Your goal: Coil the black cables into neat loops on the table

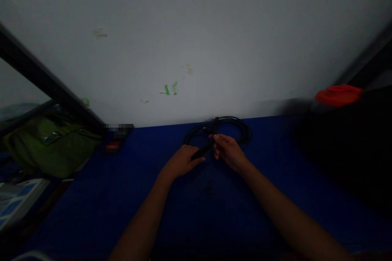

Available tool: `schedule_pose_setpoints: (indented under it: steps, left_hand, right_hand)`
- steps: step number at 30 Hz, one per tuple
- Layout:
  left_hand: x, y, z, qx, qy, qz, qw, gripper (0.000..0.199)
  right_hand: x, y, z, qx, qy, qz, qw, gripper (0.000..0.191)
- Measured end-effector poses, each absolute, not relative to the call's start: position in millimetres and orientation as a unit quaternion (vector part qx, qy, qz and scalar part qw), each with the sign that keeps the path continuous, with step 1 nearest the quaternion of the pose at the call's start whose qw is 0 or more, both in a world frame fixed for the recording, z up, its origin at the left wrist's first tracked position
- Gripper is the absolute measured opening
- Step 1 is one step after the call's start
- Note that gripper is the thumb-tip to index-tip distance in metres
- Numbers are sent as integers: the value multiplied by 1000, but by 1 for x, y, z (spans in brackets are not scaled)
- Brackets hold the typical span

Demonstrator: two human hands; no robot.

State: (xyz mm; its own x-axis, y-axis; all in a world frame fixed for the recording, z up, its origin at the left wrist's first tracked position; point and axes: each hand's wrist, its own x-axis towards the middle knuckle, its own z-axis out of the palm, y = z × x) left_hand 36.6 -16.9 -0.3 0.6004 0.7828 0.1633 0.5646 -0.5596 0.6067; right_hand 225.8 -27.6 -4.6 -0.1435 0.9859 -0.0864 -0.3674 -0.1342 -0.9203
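A coiled black cable [247,132] lies on the blue surface [147,220] close to the wall, with a dark tie or band at the top of its loops. My left hand [182,161] is closed around a thicker dark part of the cable at the left side of the coil, thumb and fingers on either side of it. At the middle of the coil, my right hand [228,151] pinches the cable between thumb and fingertips. Dim light hides the exact part under the right fingertips.
A pale wall [232,40] with tape remnants rises behind. Far left are a green bag [58,142] and some books [21,197]. A small dark object [118,140] sits near the back left corner. A large black shape [352,151] with an orange-red item [338,95] stands right.
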Motion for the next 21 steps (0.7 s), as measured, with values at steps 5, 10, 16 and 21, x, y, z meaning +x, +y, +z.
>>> schedule_pose_setpoints:
  steps: [5, 10, 16, 21]
  left_hand:
    - [33, -12, 0, 807, 462, 245, 274, 31]
    - [32, -11, 0, 780, 508, 268, 249, 36]
    - [34, -12, -3, 787, 494, 256, 269, 39]
    - [36, -13, -2, 782, 493, 261, 277, 38]
  right_hand:
    - [219, -38, -6, -459, -672, 447, 373, 21]
    - [207, -57, 0, -360, -872, 264, 200, 15]
    - [208, -53, -6, -305, -915, 225, 140, 23]
    - [209, -51, -8, -297, -917, 219, 151, 15]
